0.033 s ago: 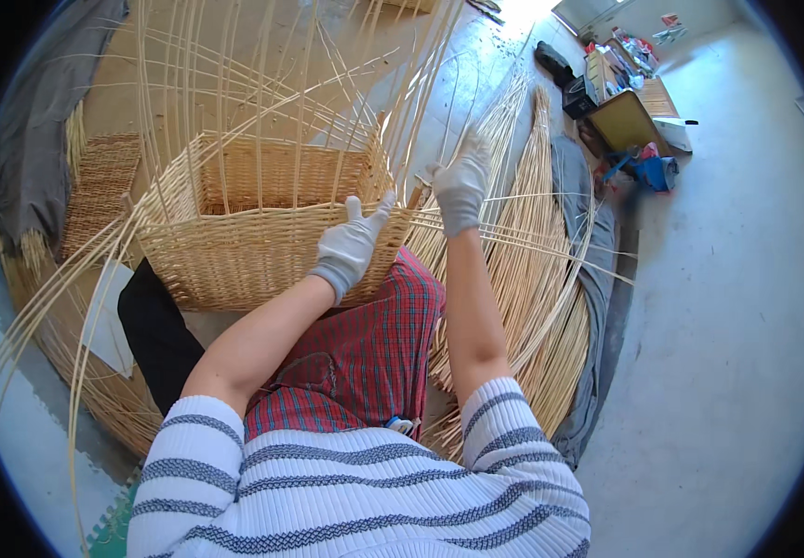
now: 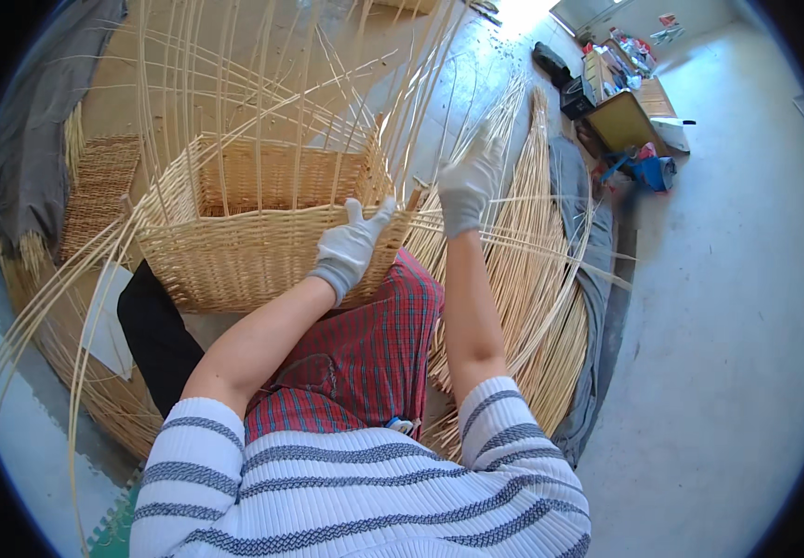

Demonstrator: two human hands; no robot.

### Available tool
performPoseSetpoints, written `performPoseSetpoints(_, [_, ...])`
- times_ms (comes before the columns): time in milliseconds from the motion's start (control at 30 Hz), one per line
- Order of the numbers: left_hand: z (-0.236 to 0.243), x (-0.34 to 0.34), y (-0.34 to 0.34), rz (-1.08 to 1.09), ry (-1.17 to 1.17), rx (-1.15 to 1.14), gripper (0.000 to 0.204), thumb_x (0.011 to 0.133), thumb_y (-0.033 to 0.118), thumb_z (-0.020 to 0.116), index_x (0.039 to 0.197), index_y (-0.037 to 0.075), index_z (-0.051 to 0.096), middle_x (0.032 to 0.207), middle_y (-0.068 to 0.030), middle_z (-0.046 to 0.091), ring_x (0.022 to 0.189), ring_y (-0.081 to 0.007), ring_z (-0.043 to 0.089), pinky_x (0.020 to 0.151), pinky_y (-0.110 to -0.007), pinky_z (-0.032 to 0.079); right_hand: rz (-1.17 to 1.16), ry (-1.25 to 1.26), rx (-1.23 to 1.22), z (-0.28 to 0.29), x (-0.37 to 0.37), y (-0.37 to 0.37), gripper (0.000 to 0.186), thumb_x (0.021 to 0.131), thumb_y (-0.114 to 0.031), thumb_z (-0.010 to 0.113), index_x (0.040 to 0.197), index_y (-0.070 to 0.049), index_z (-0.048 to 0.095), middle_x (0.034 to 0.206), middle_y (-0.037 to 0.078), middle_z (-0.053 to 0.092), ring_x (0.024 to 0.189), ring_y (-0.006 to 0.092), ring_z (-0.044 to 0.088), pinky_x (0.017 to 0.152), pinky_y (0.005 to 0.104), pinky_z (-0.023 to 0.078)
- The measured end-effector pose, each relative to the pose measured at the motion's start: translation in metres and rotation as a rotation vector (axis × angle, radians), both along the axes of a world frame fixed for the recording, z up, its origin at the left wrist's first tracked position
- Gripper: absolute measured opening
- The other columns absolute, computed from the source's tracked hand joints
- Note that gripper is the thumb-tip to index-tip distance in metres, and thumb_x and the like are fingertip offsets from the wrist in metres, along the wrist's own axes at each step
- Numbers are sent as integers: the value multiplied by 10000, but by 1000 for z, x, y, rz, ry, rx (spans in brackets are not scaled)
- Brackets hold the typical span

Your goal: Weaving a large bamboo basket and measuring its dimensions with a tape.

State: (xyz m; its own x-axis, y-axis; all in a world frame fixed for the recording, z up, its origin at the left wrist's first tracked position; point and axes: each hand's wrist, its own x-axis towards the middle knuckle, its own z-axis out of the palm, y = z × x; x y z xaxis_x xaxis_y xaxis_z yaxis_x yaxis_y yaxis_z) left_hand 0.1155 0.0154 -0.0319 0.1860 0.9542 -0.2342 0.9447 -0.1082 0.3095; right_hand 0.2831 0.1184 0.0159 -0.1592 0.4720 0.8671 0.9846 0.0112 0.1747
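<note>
A tan wicker basket [image 2: 253, 256] with a woven rectangular body rests at my lap, long upright canes [image 2: 262, 93] rising from its walls. My gloved left hand [image 2: 348, 244] lies against the front wall near its right corner. Its thumb and a finger show at the rim, spread apart, and the others are closed against the weave. My gloved right hand [image 2: 470, 186] is raised just right of that corner, above loose weaving canes [image 2: 532, 237] stretching off to the right. Motion smears its fingers, so whether they hold a cane is unclear.
Long bundles of cane [image 2: 523, 307] lie on grey cloth [image 2: 574, 186] at my right. A woven mat [image 2: 99, 191] and dark cloth [image 2: 39, 121] are at the left. A wooden table [image 2: 630, 121] and a blue object [image 2: 655, 173] stand at the far right.
My right hand has shifted slightly to the right, and its fingers have changed pose. The left hand and the basket have stayed in nearly the same place.
</note>
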Motion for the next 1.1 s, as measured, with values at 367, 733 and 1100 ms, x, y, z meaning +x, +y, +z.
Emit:
performPoseSetpoints(367, [-27, -202, -118, 154, -626, 401, 254, 880, 82, 668, 1129, 128, 690, 980, -104, 709, 954, -277, 683, 829, -366, 547, 494, 1057, -359, -92, -33, -89, 289, 918, 14, 550, 1203, 2, 596, 1038, 122, 660, 946, 209, 641, 888, 328, 506])
performPoseSetpoints(733, [-24, -357, -163, 833, -1154, 708, 230, 925, 291, 707, 932, 63, 684, 701, 27, 630, 600, -48, 559, 515, -205, 442, 1542, 324, -1227, -5, -345, -255, 255, 885, -234, 618, 1128, -180, 677, 959, 107, 681, 917, 316, 652, 800, 438, 527])
performPoseSetpoints(1100, [16, -358, -147, 163, -707, 667, 318, 1010, 123, 526, 1312, 26, 538, 963, -55, 619, 891, -135, 624, 975, -324, 495, 1606, -100, -1086, -7, -358, -279, 233, 762, -330, 706, 660, -147, 605, 694, 66, 644, 692, 261, 643, 610, 407, 495])
